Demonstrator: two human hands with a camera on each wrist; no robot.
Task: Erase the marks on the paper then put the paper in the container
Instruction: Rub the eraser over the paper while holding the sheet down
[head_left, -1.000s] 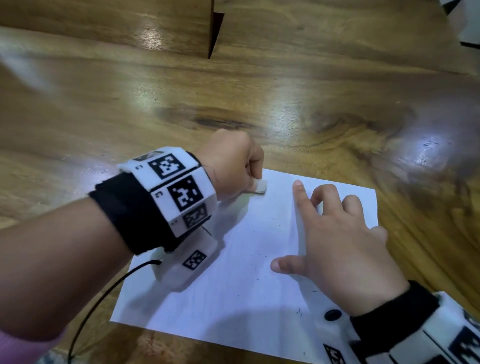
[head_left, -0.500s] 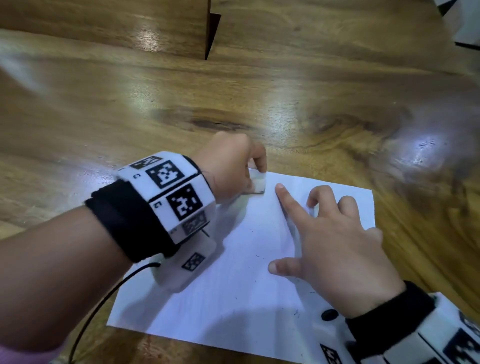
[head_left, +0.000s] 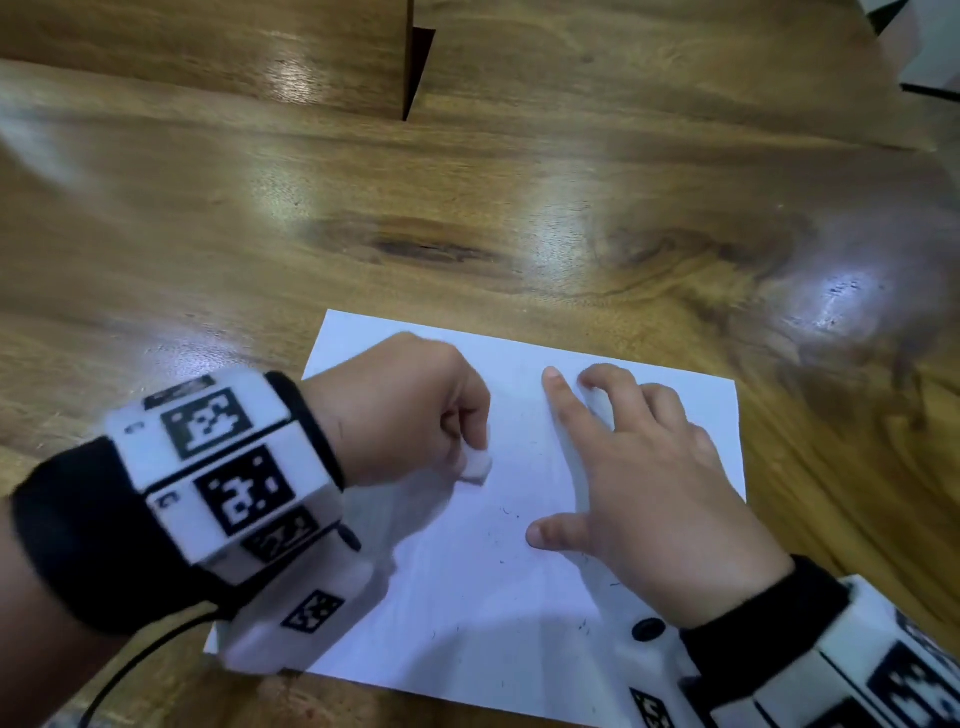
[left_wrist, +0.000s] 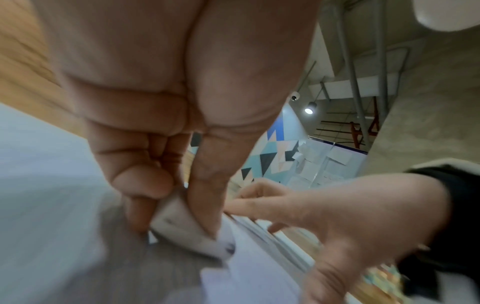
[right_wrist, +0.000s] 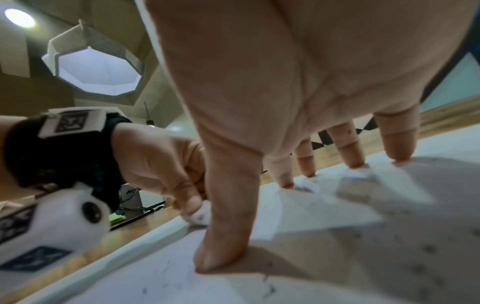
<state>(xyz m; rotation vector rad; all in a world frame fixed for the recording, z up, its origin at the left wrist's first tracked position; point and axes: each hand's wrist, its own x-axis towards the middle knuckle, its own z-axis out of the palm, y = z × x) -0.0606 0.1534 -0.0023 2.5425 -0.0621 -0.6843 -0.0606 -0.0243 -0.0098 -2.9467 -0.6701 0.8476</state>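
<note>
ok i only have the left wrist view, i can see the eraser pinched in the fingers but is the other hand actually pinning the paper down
Observer: Yes. The right wrist view shows the right hand tented on the paper, with the thumb and fingertips pressed onto it.
Operator: where on the sheet is the eraser
Observer: In the head view the eraser, held by the left hand, sits about mid-sheet, just left of the right index finger.
Operator: anything left to rub out
Observer: Small dark specks dot the sheet near the right thumb and lower down. I cannot tell whether they are marks or eraser crumbs.
</note>
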